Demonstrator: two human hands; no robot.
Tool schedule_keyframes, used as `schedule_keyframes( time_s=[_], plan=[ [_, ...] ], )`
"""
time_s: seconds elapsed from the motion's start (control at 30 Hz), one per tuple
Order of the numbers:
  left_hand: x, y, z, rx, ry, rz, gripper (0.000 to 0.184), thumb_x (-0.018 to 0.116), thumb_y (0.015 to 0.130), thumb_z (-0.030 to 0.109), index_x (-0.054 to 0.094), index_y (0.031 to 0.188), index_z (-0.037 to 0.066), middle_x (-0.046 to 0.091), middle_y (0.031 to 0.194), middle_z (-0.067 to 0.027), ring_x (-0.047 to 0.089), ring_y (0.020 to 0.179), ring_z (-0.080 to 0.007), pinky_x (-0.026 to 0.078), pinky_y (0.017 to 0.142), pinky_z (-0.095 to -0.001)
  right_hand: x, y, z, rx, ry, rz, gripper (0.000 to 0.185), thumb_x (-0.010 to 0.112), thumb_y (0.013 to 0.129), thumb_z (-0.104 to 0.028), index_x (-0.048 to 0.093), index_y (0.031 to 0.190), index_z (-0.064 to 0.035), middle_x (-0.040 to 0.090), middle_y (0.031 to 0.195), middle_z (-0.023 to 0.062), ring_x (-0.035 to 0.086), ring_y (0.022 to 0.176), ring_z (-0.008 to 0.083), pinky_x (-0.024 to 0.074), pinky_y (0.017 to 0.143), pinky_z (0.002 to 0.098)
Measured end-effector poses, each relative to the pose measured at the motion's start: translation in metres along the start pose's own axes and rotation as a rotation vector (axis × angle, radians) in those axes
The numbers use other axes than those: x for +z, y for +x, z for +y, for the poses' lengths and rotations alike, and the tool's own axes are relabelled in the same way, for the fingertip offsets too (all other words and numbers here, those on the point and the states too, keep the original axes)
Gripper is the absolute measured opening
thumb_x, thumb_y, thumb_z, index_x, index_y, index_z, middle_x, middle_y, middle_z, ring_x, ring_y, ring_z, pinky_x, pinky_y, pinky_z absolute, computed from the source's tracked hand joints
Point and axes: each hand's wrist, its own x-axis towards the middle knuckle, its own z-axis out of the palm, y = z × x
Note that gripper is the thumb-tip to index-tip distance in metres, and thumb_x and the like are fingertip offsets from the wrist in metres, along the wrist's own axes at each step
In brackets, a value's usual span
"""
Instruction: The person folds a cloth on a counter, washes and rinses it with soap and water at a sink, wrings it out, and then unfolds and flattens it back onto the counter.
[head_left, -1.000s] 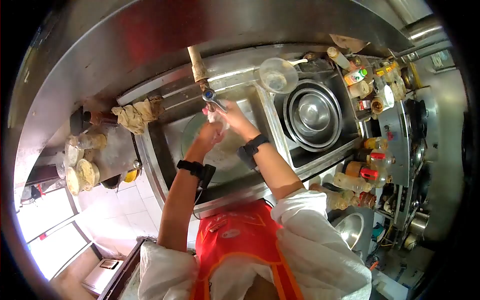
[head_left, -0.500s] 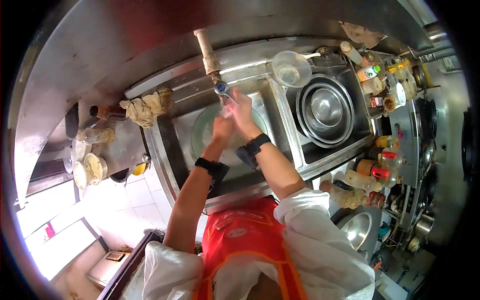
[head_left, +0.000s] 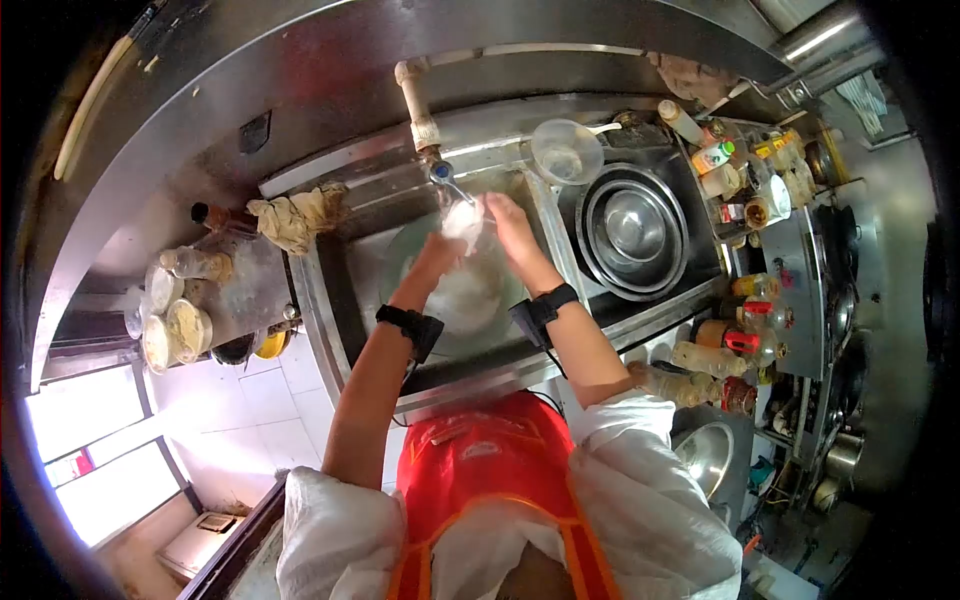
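Observation:
Under the tap (head_left: 440, 172), at the left sink basin (head_left: 365, 340), a whitish wet item (head_left: 463, 222) hangs by my left hand (head_left: 442, 254). The fingers of that hand are closed on it from below, partly hidden by it. My right hand (head_left: 508, 222) is just to its right, fingers apart and seemingly not round anything. Below both hands lies a round, clear-rimmed bowl (head_left: 400, 262) with cloudy water in it.
Nested steel bowls (head_left: 632, 226) stand in the right basin, with a clear plastic ladle (head_left: 567, 152) behind them. A crumpled cloth (head_left: 290, 220) lies on the left edge. Bottles (head_left: 710, 358) crowd the right side; tubs (head_left: 187, 330) stand at the left.
My hands have drawn apart, the right one away from the tap handle area. The whitish item now shows more fully between them, and the water in the bowl looks cloudier.

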Motion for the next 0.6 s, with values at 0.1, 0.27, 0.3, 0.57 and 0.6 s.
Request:
schedule_keyframes(
  time_s=[0.1,0.27,0.3,0.57,0.6],
  plan=[
    [0.007,0.011,-0.012,0.193,-0.202,-0.046,0.028,0.050,0.061,0.008,0.056,0.086,-0.002,0.056,0.065,-0.0054,0.048,0.051,-0.0121,0.038,0.045,-0.0248,-0.013,-0.002,0.000,-0.056,0.051,-0.035,0.029,0.039,0.090,-0.029,0.054,0.098,-0.0058,0.057,0.098,0.0049,0.052,0.091,0.0148,0.0388,0.082,0.0294],
    [0.014,-0.005,-0.003,0.148,-0.336,0.058,0.030,0.051,0.058,0.007,0.056,0.087,-0.001,0.056,0.067,-0.0058,0.050,0.054,-0.0129,0.037,0.045,-0.0251,-0.004,-0.021,-0.025,-0.133,-0.002,-0.007,0.029,0.038,0.090,-0.029,0.054,0.096,-0.0057,0.057,0.099,0.0053,0.052,0.093,0.0159,0.0381,0.083,0.0315],
    [0.016,-0.014,0.000,0.141,-0.429,0.139,0.026,0.053,0.057,0.009,0.059,0.080,0.000,0.055,0.062,-0.0051,0.051,0.053,-0.0134,0.036,0.044,-0.0255,-0.001,-0.024,-0.030,-0.171,-0.053,-0.052,0.029,0.039,0.090,-0.029,0.054,0.098,-0.0047,0.058,0.098,0.0059,0.053,0.091,0.0157,0.0390,0.082,0.0304],
    [0.004,-0.006,-0.078,0.197,-0.388,0.300,0.050,0.054,0.053,0.008,0.052,0.103,0.001,0.054,0.072,-0.0060,0.052,0.059,-0.0180,0.039,0.048,-0.0300,0.034,-0.037,-0.049,-0.480,-0.723,0.043,0.032,0.050,0.085,-0.025,0.054,0.101,0.0026,0.062,0.074,0.0119,0.059,0.064,0.0184,0.0453,0.062,0.0292],
    [0.001,-0.011,-0.076,-0.150,-0.593,0.284,0.051,0.054,0.054,0.008,0.052,0.104,0.001,0.054,0.074,-0.0057,0.052,0.059,-0.0183,0.040,0.049,-0.0303,0.037,-0.039,-0.053,-0.485,-0.722,0.034,0.032,0.050,0.085,-0.025,0.054,0.101,0.0026,0.062,0.074,0.0119,0.059,0.064,0.0184,0.0453,0.062,0.0292]
  ],
)
